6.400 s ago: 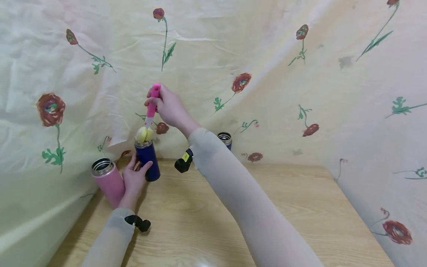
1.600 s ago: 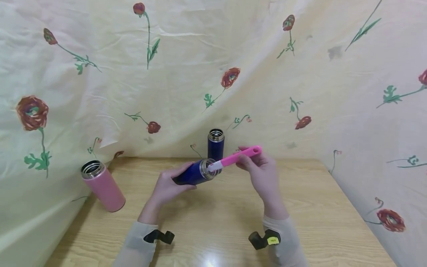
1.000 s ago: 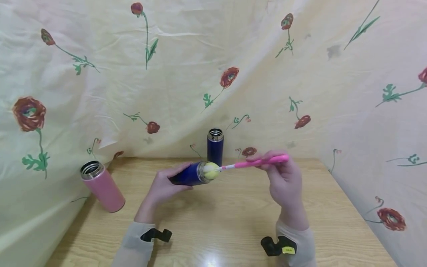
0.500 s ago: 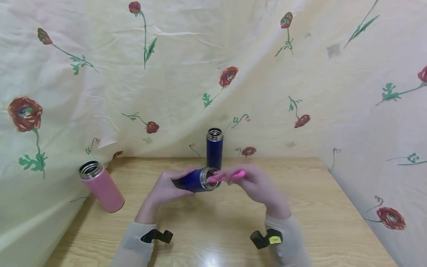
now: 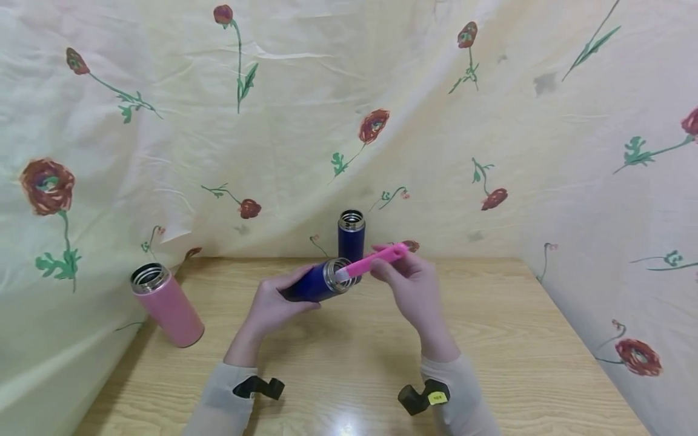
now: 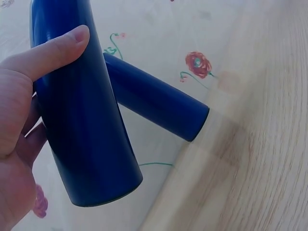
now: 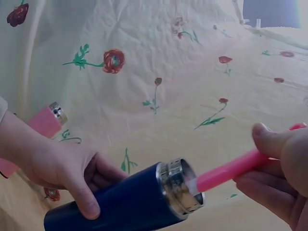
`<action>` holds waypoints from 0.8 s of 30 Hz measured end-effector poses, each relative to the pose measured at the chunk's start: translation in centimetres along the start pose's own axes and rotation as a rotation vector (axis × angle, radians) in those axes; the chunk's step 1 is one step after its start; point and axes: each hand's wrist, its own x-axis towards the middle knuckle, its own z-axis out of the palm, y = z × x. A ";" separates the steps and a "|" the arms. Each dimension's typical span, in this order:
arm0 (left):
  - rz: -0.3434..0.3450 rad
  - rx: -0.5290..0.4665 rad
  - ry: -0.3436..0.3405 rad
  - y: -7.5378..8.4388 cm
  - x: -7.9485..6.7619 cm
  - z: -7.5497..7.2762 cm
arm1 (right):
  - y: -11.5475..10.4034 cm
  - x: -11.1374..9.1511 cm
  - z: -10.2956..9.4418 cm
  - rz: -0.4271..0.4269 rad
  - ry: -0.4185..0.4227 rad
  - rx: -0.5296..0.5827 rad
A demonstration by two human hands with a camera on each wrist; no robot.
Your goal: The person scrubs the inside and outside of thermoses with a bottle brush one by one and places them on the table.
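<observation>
Tilted above the table in the head view, a dark blue insulated bottle (image 5: pixel 313 287) points its bare steel mouth to the right. My left hand (image 5: pixel 269 304) grips its body, with the thumb on the near side in the right wrist view. My right hand (image 5: pixel 415 290) pinches the pink handle of a bottle brush (image 5: pixel 371 260). The brush's white neck (image 7: pixel 192 186) goes into the bottle's mouth, and its sponge head is hidden inside. Behind stands a second blue bottle (image 5: pixel 351 239), upright and without a lid.
A lidless pink bottle (image 5: pixel 173 310) stands at the left of the wooden table (image 5: pixel 338 375). Flowered cloth (image 5: pixel 294 145) hangs along the back and both sides. A black wrist camera (image 5: pixel 260 386) is strapped on each sleeve.
The blue bottle was upright beside the pink one earlier; it is now tilted at mid-table. The sponge showed at the mouth, then the brush went deep; now the handle is drawn partway out.
</observation>
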 end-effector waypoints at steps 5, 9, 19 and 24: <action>-0.035 0.025 0.012 0.0 -0.1 -0.1 | -1.1 -0.2 -1.2 -0.005 0.152 0.070; -0.029 0.033 0.013 0.1 -0.1 -0.3 | -2.3 -0.7 -2.2 -0.093 0.177 0.046; 0.022 0.021 0.009 0.5 -0.6 -0.9 | -3.8 -1.5 -4.2 -0.493 0.039 0.196; 0.048 -0.035 -0.047 0.7 -0.8 -1.4 | -2.7 -0.8 -5.5 -0.699 -0.281 0.230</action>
